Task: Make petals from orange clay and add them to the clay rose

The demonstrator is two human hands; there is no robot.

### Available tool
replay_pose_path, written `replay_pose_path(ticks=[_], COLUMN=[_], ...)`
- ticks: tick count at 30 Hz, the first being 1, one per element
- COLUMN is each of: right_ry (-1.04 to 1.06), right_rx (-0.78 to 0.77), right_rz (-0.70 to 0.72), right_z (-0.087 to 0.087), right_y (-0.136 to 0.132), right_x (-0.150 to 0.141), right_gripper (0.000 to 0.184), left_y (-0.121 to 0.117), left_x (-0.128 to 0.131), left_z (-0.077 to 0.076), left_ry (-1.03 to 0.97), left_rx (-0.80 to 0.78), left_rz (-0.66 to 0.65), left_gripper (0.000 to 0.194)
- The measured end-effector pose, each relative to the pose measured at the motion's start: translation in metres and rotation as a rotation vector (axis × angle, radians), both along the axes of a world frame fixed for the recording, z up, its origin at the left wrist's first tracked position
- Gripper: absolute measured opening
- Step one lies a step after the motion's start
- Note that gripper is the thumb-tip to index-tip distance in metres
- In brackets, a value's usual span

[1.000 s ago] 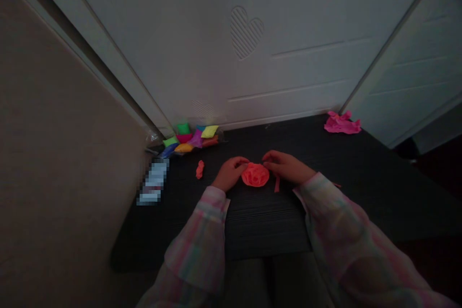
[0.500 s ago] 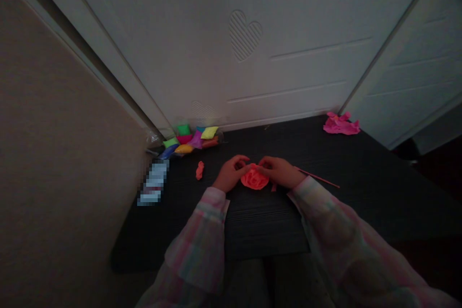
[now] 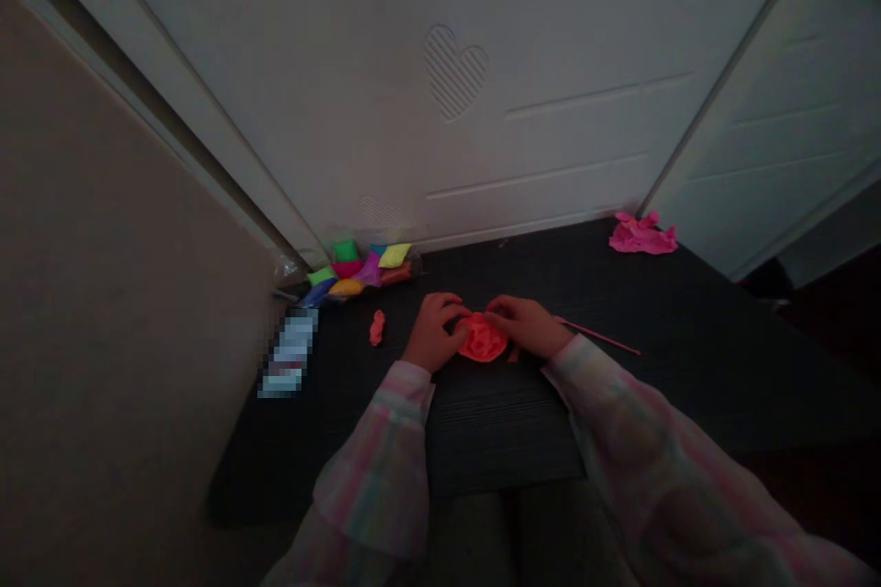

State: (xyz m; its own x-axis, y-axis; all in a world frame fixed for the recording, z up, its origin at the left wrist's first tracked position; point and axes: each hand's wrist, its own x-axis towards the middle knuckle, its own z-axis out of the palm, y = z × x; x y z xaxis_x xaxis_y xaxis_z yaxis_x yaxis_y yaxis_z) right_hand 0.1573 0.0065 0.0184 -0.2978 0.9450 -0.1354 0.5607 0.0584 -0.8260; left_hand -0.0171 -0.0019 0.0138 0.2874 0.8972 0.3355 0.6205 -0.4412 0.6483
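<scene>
A coral-red ruffled flower, round with folded petal-like layers, lies on the dark table between my hands. My left hand curls around its left side, thumb at the near left edge and fingers at the far edge. With bent fingers, my right hand grips the flower's upper right rim. A small scrap of the same colour shows under my right hand. Beyond that hand a thin reddish stick slants to the right. To the left lies a small lumpy coral piece.
Small colourful packets in clear plastic sit at the back left. A blurred-out light strip lies near the left edge. A crumpled pink piece rests at the back right. A white panel rises behind the dark table.
The fingers of my left hand have spread a little wider over the flower's far edge. My right hand stays at the rim. The whole view has shifted slightly.
</scene>
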Motion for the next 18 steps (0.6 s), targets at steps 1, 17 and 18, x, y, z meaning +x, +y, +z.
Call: replay_pose_path(ticks=[1,17,18], right_ry=[0.002,-0.067,-0.075], right_rx=[-0.004,0.288,0.312], right_rz=[0.014,0.16,0.174], right_z=[-0.0009,0.0067,0.0062], right_y=[-0.0003,-0.0054,-0.0051], right_x=[-0.0004,-0.001,-0.0008], right_gripper=[0.019,0.021,0.019], left_y=[-0.0006,-0.0024,-0.0024], left_x=[0.0002,0.003,0.0031], left_z=[0.0004,0.001,0.0012], left_ry=[0.015,0.097,0.095], left_rx=[0.017,0.08,0.079], left_rz=[-0.008,-0.007,-0.005], left_gripper=[0.016,0.009,0.009])
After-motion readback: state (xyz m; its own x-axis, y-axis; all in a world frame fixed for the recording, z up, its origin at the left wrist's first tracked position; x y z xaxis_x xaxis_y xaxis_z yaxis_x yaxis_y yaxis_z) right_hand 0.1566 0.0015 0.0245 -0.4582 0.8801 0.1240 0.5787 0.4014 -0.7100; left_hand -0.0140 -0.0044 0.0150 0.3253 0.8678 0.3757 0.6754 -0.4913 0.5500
